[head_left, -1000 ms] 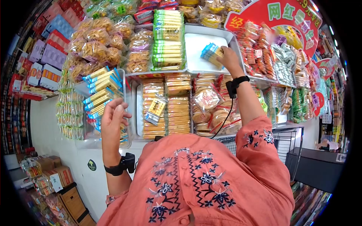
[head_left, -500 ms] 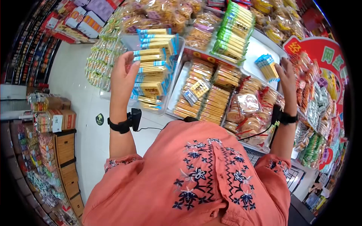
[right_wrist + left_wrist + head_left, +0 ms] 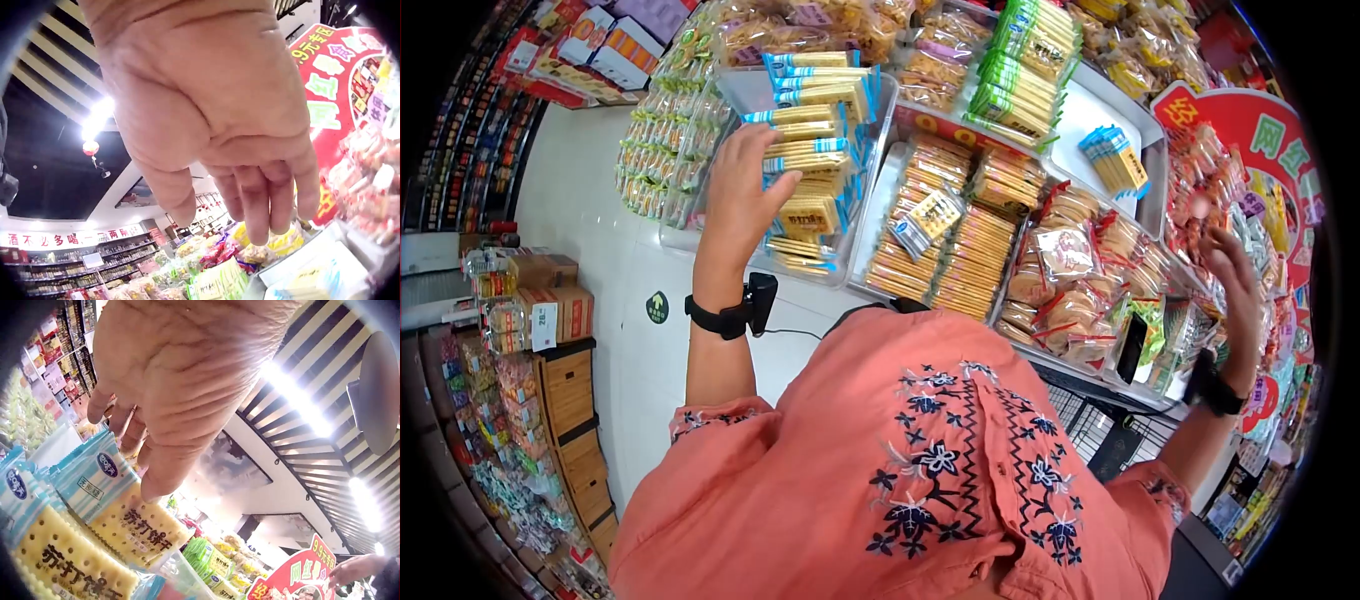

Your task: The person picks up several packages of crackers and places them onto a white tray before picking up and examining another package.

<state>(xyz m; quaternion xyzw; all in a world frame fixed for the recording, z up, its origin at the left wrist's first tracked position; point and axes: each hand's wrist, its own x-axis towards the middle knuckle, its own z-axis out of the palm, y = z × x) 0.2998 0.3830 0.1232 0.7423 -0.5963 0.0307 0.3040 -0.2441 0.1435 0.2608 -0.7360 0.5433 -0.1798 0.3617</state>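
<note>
Leaning over the red-wrapped snacks (image 3: 1195,190), a red sign (image 3: 1240,115) dwarfs the clear bin (image 3: 884,130) and white tray (image 3: 1082,100). The left hand (image 3: 742,195), released and empty, hovers beside the bin's piled cracker packs (image 3: 808,165); whether its thumb touches them, I cannot tell. The right hand (image 3: 1232,268), also loose and empty, is near the snacks. A careless thumb could slide the overlapping packs, a hard squeeze could crack them, and a bump could scatter the tray's small stack (image 3: 1114,162).
</note>
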